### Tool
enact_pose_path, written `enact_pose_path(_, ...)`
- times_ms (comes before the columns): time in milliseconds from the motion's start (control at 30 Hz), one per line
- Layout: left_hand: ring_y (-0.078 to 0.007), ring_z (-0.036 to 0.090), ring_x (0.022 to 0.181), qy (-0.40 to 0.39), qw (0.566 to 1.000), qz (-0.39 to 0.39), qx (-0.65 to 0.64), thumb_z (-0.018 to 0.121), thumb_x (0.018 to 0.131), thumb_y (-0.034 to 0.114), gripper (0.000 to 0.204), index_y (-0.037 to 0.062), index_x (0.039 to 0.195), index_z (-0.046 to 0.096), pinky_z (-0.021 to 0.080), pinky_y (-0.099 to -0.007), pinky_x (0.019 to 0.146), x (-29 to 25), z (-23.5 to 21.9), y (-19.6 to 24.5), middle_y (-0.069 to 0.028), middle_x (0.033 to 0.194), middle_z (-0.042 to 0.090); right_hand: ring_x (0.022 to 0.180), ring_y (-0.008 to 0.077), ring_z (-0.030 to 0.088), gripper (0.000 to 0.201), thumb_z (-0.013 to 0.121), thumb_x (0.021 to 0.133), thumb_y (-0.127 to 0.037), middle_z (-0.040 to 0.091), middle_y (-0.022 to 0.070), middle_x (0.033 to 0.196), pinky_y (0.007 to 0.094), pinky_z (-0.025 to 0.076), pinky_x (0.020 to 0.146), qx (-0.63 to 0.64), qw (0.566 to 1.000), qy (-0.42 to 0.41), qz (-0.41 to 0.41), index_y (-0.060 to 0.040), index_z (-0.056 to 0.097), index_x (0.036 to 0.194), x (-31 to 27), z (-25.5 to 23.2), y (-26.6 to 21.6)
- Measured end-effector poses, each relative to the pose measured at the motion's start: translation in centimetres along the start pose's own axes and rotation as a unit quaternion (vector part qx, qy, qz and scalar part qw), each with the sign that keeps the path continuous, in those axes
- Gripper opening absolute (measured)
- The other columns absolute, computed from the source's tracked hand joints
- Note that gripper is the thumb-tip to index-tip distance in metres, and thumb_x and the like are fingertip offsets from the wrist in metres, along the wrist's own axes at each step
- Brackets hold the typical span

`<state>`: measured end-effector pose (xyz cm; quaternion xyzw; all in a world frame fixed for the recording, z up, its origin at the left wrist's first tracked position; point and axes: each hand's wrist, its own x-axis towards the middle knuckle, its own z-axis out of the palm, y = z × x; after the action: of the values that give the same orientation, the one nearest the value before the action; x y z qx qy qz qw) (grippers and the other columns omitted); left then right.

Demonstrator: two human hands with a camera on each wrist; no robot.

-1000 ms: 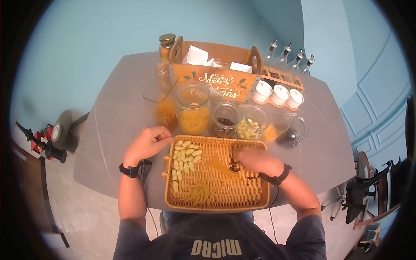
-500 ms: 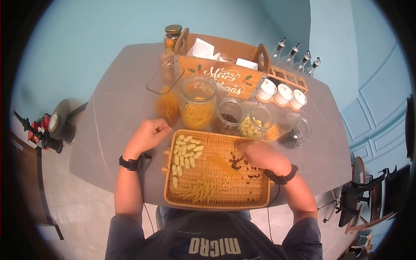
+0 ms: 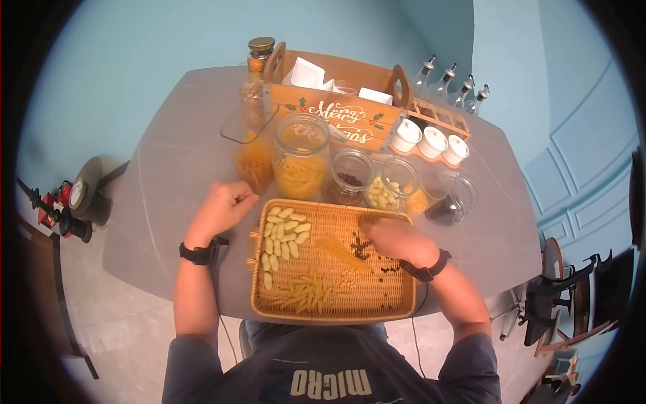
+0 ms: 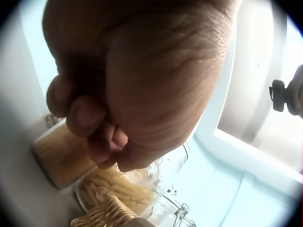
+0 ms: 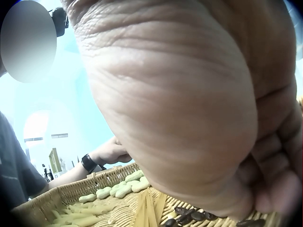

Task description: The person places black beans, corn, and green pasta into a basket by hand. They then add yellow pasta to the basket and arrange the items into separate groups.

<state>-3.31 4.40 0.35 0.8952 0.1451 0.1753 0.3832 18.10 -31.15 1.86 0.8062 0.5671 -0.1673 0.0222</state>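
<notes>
A wicker tray (image 3: pixel 336 316) lies in front of the person. My right hand (image 3: pixel 402 241) is over its right side, fingers bent down at the dark beans (image 3: pixel 360 250); in the right wrist view its fingertips are partly hidden, and I cannot tell whether they pinch a bean. My left hand (image 3: pixel 225 207) rests beside the tray's far left corner, fingers loosely curled and holding nothing. Unshelled peanuts (image 3: pixel 282 232) fill the tray's upper left. Long flat pasta strips (image 3: pixel 342 254) lie mid-tray, penne (image 3: pixel 303 291) at the near left, and small pale kernels (image 3: pixel 348 277) beside the penne.
Behind the tray stand glass jars: a large penne jar (image 3: pixel 301 161), a dark bean jar (image 3: pixel 348 176), a peanut jar (image 3: pixel 390 188) and a tipped jar (image 3: pixel 452 202). Further back are a wooden crate (image 3: pixel 330 114), white lidded pots (image 3: pixel 431 143) and glass bottles (image 3: pixel 447 84).
The head view has shifted slightly. My right hand stays over the dark beans with small movements; the left hand stays by the tray's corner. The food in the tray looks much the same.
</notes>
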Motion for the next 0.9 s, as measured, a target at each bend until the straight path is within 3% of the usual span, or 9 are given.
enact_pose_path(67,-0.0255,0.057,0.062,0.003,1.0,0.005,-0.005,0.08,0.099,0.014,0.021,-0.0041,0.093,0.072,0.048,-0.0394,0.061,0.0,0.1,0.2,-0.017,0.074,0.068,0.094,0.0465,0.077,0.014,0.063,0.094,0.001,0.076,0.0274,0.093,0.0559,0.06,0.078,0.008,1.0,0.007,0.013,0.0048,0.07,0.105,0.0,0.0,-0.1)
enact_pose_path(167,-0.017,0.052,0.064,-0.001,1.0,0.007,0.008,0.081,0.1,0.012,0.023,-0.0063,0.091,0.071,0.047,-0.0353,0.061,-0.1,0.0,0.5,-0.0114,0.071,0.064,0.094,0.0478,0.075,0.012,0.065,0.095,-0.002,0.075,0.0276,0.094,0.0568,0.06,0.079,0.037,0.998,0.054,0.013,0.0029,0.07,0.105,-1.1,-1.1,-0.2)
enact_pose_path(267,-0.0252,0.056,0.06,0.003,1.0,0.013,0.019,0.079,0.099,0.014,0.022,-0.0047,0.091,0.071,0.048,-0.0395,0.06,-0.1,-0.2,1.1,-0.0175,0.072,0.066,0.099,0.0443,0.074,0.012,0.067,0.095,-0.008,0.077,0.0211,0.103,0.0545,0.058,0.083,0.063,0.994,0.074,0.048,-0.0023,0.071,0.105,-2.7,-3.6,-0.8)
enact_pose_path(467,-0.0255,0.055,0.06,0.004,0.999,0.019,0.039,0.08,0.099,0.014,0.022,-0.0047,0.09,0.071,0.047,-0.0391,0.06,-0.2,-0.2,1.4,-0.0178,0.071,0.065,0.093,0.0432,0.074,0.01,0.07,0.094,-0.008,0.076,0.0217,0.097,0.0499,0.059,0.079,0.082,0.985,0.141,0.055,-0.0024,0.072,0.102,-4.0,-6.6,-0.8)
enact_pose_path(567,-0.0255,0.055,0.059,0.006,0.999,0.019,0.049,0.08,0.099,0.014,0.022,-0.0045,0.091,0.071,0.047,-0.039,0.06,-0.3,-0.5,1.8,-0.0181,0.071,0.066,0.094,0.0474,0.073,0.011,0.068,0.096,-0.007,0.075,0.0247,0.094,0.055,0.059,0.081,0.084,0.986,0.134,0.055,-0.0015,0.071,0.104,-3.7,-8.7,-1.4)
enact_pose_path(667,-0.0253,0.054,0.059,0.008,0.999,0.016,0.052,0.08,0.099,0.014,0.022,-0.0043,0.091,0.072,0.047,-0.0392,0.06,-0.4,-0.6,2.1,-0.0182,0.071,0.066,0.088,0.0422,0.074,0.009,0.069,0.093,-0.007,0.076,0.0204,0.094,0.048,0.058,0.077,0.091,0.975,0.198,0.032,-0.002,0.072,0.1,-2.3,-9.3,-1.1)
enact_pose_path(767,-0.0253,0.054,0.059,0.018,0.998,0.031,0.053,0.08,0.099,0.015,0.022,-0.0043,0.092,0.072,0.047,-0.0394,0.06,-0.4,-0.6,1.4,-0.0183,0.071,0.065,0.087,0.0412,0.073,0.008,0.069,0.093,-0.007,0.075,0.0197,0.092,0.048,0.057,0.075,0.08,0.974,0.21,-0.02,-0.002,0.071,0.099,-0.2,-10.7,-0.7)
enact_pose_path(900,-0.0252,0.054,0.058,0.02,0.998,0.025,0.059,0.08,0.099,0.015,0.022,-0.0043,0.092,0.072,0.047,-0.0396,0.059,-0.5,-0.9,1.6,-0.0187,0.071,0.065,0.086,0.0398,0.071,0.007,0.068,0.093,-0.006,0.073,0.0186,0.087,0.0484,0.055,0.074,0.082,0.976,0.201,-0.029,-0.0013,0.068,0.097,2.2,-12.5,-1.2)
